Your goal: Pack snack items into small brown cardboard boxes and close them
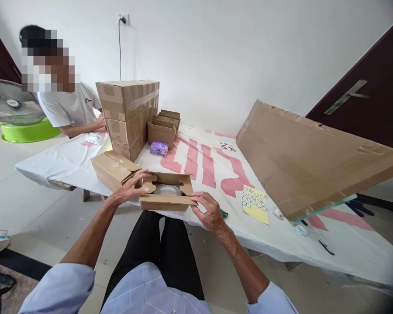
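Observation:
A small brown cardboard box [165,203] stands with its top open at the table edge, right in front of my lap. Inside it lies a clear, rounded plastic-looking item [167,190], partly hidden by the box walls. My left hand [131,188] grips the box's left end, fingers along the rim and thumb near the inner flap. At the front right corner, my right hand [211,211] pinches the front flap between thumb and fingers. A second cardboard box [113,169] with its lid down sits just left of my left hand.
Stacked taped cartons [131,113] rise behind, beside open boxes [162,131] and a purple pack [159,148]. A yellow sticker sheet [255,204], large cardboard sheet [314,161] and black-handled knife [317,237] occupy the right. A co-worker [70,107] sits far left near a fan [15,104].

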Demonstrator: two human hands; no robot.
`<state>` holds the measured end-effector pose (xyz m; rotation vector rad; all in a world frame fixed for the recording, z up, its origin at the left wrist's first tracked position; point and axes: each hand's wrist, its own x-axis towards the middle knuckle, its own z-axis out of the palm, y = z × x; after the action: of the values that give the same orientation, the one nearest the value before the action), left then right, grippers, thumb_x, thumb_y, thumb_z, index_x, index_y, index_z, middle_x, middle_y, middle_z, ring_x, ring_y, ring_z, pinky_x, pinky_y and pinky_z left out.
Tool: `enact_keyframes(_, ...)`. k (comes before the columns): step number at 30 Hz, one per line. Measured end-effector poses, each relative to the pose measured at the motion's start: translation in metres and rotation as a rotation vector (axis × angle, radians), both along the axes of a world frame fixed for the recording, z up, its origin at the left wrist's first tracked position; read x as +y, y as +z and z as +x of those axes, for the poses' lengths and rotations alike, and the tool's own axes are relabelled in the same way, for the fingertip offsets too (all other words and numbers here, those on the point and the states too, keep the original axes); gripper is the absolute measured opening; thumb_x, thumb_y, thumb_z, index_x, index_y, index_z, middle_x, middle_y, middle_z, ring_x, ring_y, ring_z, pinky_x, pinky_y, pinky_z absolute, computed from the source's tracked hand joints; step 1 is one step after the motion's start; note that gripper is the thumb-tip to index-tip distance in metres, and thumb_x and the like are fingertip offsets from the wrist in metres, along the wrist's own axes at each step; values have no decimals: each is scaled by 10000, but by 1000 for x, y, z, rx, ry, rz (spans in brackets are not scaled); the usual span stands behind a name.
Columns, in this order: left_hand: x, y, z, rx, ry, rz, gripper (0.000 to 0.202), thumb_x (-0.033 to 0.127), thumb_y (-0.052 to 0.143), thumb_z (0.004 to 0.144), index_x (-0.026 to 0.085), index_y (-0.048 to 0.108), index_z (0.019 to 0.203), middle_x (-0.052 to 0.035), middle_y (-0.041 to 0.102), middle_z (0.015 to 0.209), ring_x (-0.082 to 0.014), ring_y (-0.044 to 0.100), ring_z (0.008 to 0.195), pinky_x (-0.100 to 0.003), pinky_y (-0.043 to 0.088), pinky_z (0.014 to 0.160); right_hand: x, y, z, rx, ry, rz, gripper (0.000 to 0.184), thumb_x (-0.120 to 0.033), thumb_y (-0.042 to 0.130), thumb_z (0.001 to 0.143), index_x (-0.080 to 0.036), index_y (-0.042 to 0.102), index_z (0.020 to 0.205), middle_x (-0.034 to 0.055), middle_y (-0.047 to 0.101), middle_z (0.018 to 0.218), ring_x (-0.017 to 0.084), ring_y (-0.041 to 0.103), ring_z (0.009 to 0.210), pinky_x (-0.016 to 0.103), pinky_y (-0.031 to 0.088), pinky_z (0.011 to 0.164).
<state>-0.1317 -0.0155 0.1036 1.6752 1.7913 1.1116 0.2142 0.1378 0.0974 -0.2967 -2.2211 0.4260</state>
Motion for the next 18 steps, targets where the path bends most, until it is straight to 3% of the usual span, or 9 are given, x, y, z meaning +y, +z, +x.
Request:
enact_keyframes(2, -1, 8, 2, 3, -26, -29, 873, 767, 790, 813, 285, 641, 1526, -100, 371, 1788, -397, 332, 1665, -511, 365, 1346, 0, 5, 4, -62, 13, 66, 154, -210, 750, 939, -241, 767, 1089, 117, 804, 1196, 289, 740, 1090, 490, 637, 955)
enact_keyframes(5, 4, 19, 4, 70, -23, -42, 941, 744, 855, 758, 270, 618, 1535, -131, 441, 1718, -395, 402, 1619, -525, 348, 1356, 4, 19, 2, -172, 51, 63, 135, -319, 807, 951, -229, 769, 1045, 135, 796, 1277, 312, 729, 1159, 515, 623, 989)
enact_keyframes(8, 14, 25, 10, 164, -22, -66, 916, 724, 856, 753, 282, 621, 1520, -131, 505, 1622, -381, 505, 1530, -528, 411, 1316, 8, 35, -14, -280, 113, 58, 140, -311, 684, 1049, -224, 786, 1090, 122, 807, 1289, 294, 716, 1234, 503, 600, 1046)
enact_keyframes(11, 23, 28, 23, 268, 65, -133, 789, 638, 815, 804, 276, 650, 1486, -140, 480, 1572, -385, 559, 1469, -532, 469, 1265, 8, 48, -39, -435, 184, 179, 237, -274, 583, 1099, -209, 801, 1166, 118, 810, 1291, 277, 705, 1271, 516, 524, 1175)
enact_keyframes(13, 27, 29, 33, 340, 150, -179, 694, 556, 774, 841, 261, 672, 1461, -150, 474, 1507, -397, 591, 1427, -548, 487, 1239, 6, 56, -54, -559, 196, 279, 256, -283, 573, 1106, -206, 817, 1121, 113, 819, 1218, 285, 686, 1295, 525, 474, 1223)
enact_keyframes(18, 29, 27, 45, 395, 254, -205, 563, 477, 780, 824, 277, 702, 1345, -102, 501, 1300, -354, 711, 1170, -516, 584, 1091, 8, 75, -53, -719, 0, 479, 267, -399, 706, 1037, -167, 832, 1000, 163, 786, 1095, 384, 557, 1428, 556, 411, 1235)
